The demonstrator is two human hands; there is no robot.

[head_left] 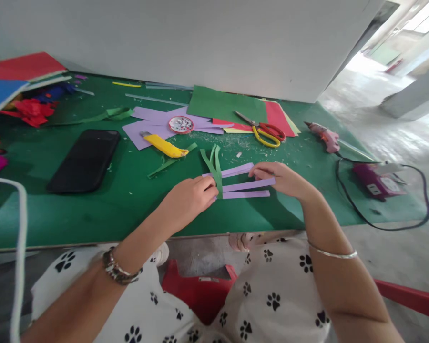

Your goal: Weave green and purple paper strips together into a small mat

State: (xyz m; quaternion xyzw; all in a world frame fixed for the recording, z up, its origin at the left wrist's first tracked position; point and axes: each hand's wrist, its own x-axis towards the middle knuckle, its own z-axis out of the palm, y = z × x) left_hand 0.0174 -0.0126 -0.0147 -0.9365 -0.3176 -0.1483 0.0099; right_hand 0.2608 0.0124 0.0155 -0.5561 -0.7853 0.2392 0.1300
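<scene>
Both my hands are at a small piece of paper strips on the green table. My left hand (196, 195) is closed on the left end of the piece, pressing it to the table where green paper strips (218, 174) cross purple paper strips (245, 194). The loose purple ends fan out to the right, and the green ends point away from me. My right hand (280, 176) has its fingers bent together at those purple ends, and one strip lies over its fingers. Its exact grip is partly hidden.
Beyond my hands lie a yellow cutter (166, 146), a dish of small bits (180, 125), scissors (262, 131) and coloured paper sheets (229, 105). A black phone (86, 161) is at left. A glue gun (325, 136) and a purple socket box (377, 181) with looped cord are at right.
</scene>
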